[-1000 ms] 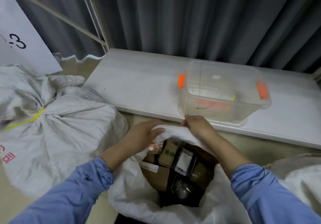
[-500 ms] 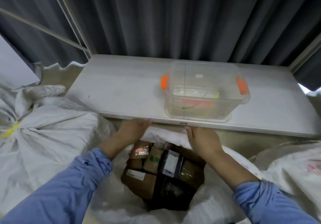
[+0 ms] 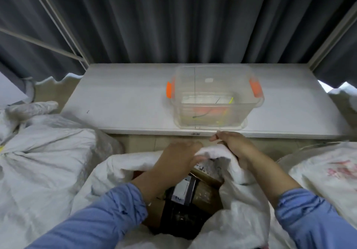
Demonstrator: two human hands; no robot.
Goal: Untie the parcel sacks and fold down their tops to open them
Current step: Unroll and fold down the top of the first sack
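An open white woven sack [image 3: 119,169] stands right in front of me, its mouth showing brown boxes and dark parcels [image 3: 195,192]. My left hand [image 3: 177,158] grips the far rim of the sack, fingers curled over the white fabric. My right hand [image 3: 231,144] holds the same far rim just to the right, with fabric bunched under its palm and thumb. A second white sack [image 3: 44,152] on the left is still gathered at its neck with a yellow tie [image 3: 1,149]. Another white sack [image 3: 324,173] with red print lies at the right.
A low white shelf [image 3: 125,101] runs across behind the sacks. On it stands a clear plastic bin [image 3: 214,98] with orange latches, holding a few ties. Dark grey curtains [image 3: 173,20] hang behind. White frame bars cross at the left and right.
Both hands moved closer together on the far rim and now clutch the fabric, pulling it up over the parcels. The view shifted slightly to the right.
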